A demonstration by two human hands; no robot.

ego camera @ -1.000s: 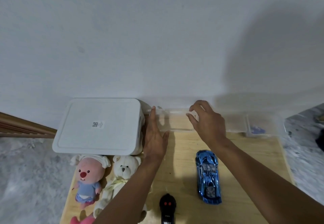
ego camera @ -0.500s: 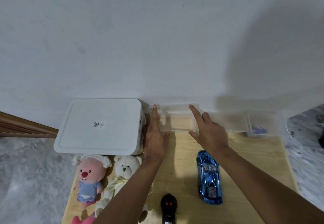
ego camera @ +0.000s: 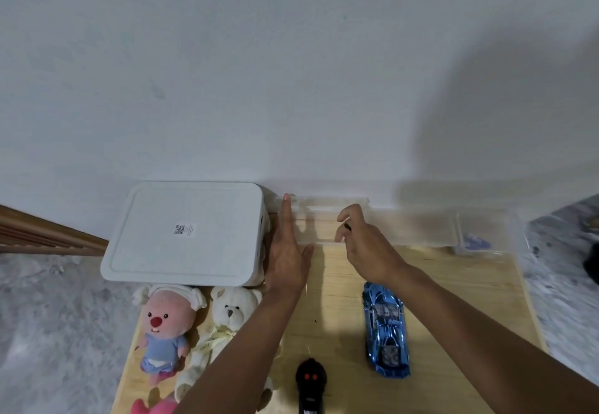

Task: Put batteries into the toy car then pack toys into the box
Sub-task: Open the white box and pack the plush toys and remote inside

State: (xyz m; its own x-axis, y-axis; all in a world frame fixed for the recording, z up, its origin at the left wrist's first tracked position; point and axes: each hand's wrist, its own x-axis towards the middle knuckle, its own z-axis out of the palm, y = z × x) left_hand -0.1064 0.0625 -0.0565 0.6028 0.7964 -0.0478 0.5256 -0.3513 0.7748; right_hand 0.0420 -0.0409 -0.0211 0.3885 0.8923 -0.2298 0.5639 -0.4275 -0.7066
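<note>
Head view, the only one.

- Left hand [ego camera: 287, 251]: flat, fingers straight, edge-on in centre frame against the left end of the clear container [ego camera: 321, 207], between it and the white box [ego camera: 184, 232]. It braces and grips nothing, as it did a second ago.
- Right hand [ego camera: 366, 245]: a second ago it lay curled on the container's lid, then stretched its fingers across it. Now it is lifted off and drawn toward the lower right, fingers curled. There is a small dark speck at the fingertips. Cannot tell whether it is pinched or what it is.
- Toy car [ego camera: 385, 326]: blue, lower right of centre on the wooden table [ego camera: 453, 300], nose toward the bottom edge, untouched.
- Black remote [ego camera: 310, 381]: bottom centre.
- Pink plush [ego camera: 165, 323] and white bear [ego camera: 231, 313]: lower left, lying just below the box.
- White box: lid on.

Judgement: this is likely the battery-fetching step, with the clear container probably the source. No batteries are plainly visible. The car is not yet loaded and packing is not begun.
</note>
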